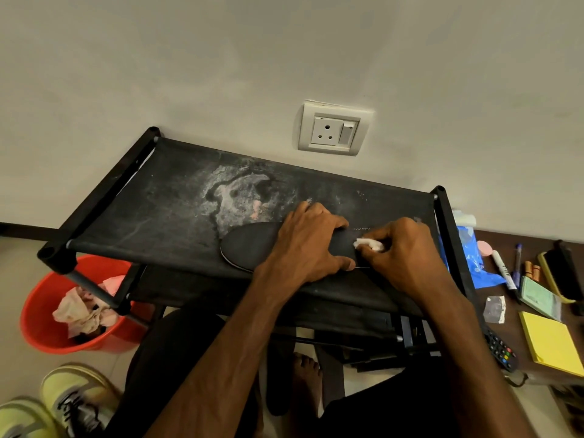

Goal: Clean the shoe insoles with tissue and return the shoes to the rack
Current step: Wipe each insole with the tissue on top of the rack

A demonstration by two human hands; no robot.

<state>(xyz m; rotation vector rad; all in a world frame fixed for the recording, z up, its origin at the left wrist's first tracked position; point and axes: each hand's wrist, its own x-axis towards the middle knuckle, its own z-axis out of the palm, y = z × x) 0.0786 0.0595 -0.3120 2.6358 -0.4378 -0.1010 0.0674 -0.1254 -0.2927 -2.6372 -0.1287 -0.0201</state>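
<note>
My right hand (403, 248) pinches a white tissue (368, 244) against the dark insole (252, 245), which my left hand (311, 237) presses flat on the rack (177, 197) top. Yellow shoes (72, 399) sit on the floor below the rack's left end.

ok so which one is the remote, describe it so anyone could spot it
Start at the black shoe rack and go to the brown table on its right. At the table's near left edge lies the remote: black with small coloured buttons, beside the yellow sticky notes.
</note>
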